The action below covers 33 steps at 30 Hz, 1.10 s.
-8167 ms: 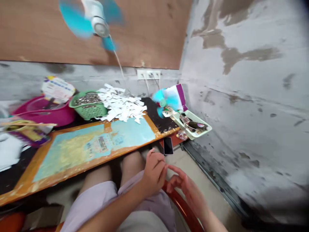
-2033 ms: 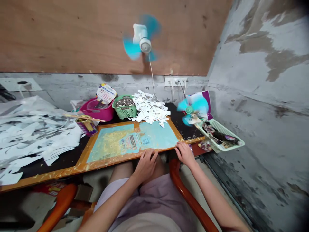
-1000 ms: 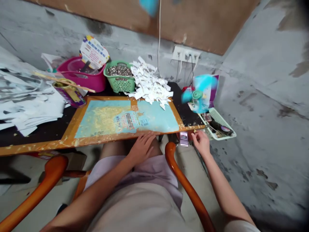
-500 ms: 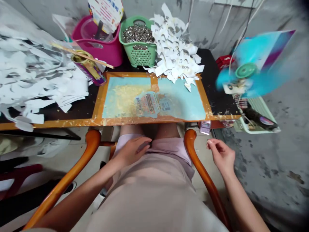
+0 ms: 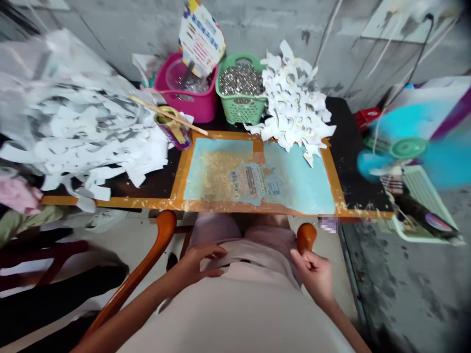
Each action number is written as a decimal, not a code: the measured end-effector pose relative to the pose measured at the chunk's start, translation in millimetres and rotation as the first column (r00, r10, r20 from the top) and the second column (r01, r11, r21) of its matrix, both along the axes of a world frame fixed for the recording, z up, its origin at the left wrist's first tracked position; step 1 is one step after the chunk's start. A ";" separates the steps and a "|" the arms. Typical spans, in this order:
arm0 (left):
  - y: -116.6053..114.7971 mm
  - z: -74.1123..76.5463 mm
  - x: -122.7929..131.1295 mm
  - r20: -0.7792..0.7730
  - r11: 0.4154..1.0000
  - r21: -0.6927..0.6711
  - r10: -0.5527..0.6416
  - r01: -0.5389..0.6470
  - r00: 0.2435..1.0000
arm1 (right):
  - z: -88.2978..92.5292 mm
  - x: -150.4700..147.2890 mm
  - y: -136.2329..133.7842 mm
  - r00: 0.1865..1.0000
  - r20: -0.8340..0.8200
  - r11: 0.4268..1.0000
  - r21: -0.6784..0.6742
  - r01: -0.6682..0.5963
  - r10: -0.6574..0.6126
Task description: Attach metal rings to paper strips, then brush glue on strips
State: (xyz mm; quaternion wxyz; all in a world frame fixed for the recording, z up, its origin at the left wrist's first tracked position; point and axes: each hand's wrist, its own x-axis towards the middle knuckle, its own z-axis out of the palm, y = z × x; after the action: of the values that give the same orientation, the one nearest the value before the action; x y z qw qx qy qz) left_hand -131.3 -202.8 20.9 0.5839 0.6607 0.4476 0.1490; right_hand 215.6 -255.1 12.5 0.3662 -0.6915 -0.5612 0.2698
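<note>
The left hand (image 5: 204, 262) lay on the lap with its fingers loosely extended over a fold of the pale pink shorts (image 5: 235, 250), gripping nothing that could be seen. The right hand (image 5: 314, 274) was well apart from it, half curled and empty, just below the rounded end of the orange wooden chair arm (image 5: 305, 238). Straight ahead of the hands, past the lap, lay the orange-edged board (image 5: 257, 176), its pale blue top dusted with yellowish crumbs. Behind the board stood the green plastic basket (image 5: 241, 110), filled with small silvery metal pieces, and a heap of white paper offcuts (image 5: 294, 100) overlapped the board's far edge. Behind the board's left corner sat the magenta plastic tub (image 5: 187, 105), holding a clear plastic container (image 5: 176, 73), with a printed card fan (image 5: 200, 37) rising from it. At that same corner stood a printed can (image 5: 173, 130) with a thin wooden stick (image 5: 165, 115) laid across it. A much larger spread of white paper scraps (image 5: 84, 132) lay left of the board, and to its right, a white plastic tray (image 5: 423, 189) held a dark cylindrical object (image 5: 423, 215) beside a blurred teal fan (image 5: 406, 149).
</note>
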 end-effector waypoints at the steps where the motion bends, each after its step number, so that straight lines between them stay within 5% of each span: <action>1: 5.0 5.6 -0.5 0.000 0.998 -0.034 0.056 -0.056 0.998 | 1.9 -2.5 9.7 0.998 -0.055 0.999 0.007 0.033 -0.032; 5: 39.1 26.8 6.5 0.206 0.923 -0.180 0.373 -0.339 0.905 | 15.2 -21.9 64.7 0.917 -0.398 0.998 -0.031 -0.055 0.038; 10: 88.2 48.2 25.0 0.532 0.764 -0.415 0.644 -0.494 0.549 | 41.3 -74.4 133.6 0.474 -0.858 0.895 -0.037 -0.444 0.199; 13: 102.1 56.4 36.0 0.540 0.735 -0.459 0.677 -0.500 0.500 | 52.4 -103.1 162.8 0.530 -0.801 0.910 0.044 -0.413 0.279; 18: 108.1 60.6 44.1 0.561 0.739 -0.523 0.674 -0.425 0.480 | 61.6 -128.2 198.4 0.641 -0.657 0.911 0.197 -0.363 0.397; 23: 112.8 63.8 45.8 0.550 0.814 -0.408 0.580 -0.412 0.601 | 72.8 -131.4 217.4 0.728 -0.446 0.853 0.312 -0.419 0.521; 27: 111.4 59.3 50.2 0.611 0.855 -0.366 0.519 -0.368 0.597 | 73.3 -127.9 229.5 0.794 -0.468 0.915 0.295 -0.274 0.388; 30: 109.2 54.4 52.4 0.666 0.874 -0.248 0.468 -0.418 0.581 | 69.4 -127.9 238.5 0.638 -0.737 0.974 0.189 -0.122 0.222; 33: 115.9 57.0 51.1 0.549 0.787 0.097 0.468 -0.609 0.692 | 68.0 -133.4 240.2 0.464 -0.871 0.978 0.080 -0.192 0.162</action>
State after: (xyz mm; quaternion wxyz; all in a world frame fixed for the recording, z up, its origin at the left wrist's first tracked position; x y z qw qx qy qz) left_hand -80.3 -86.9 77.9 0.5116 0.5102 0.4320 0.5398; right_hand 82.2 -14.8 80.5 0.5598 -0.4018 -0.3620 0.6278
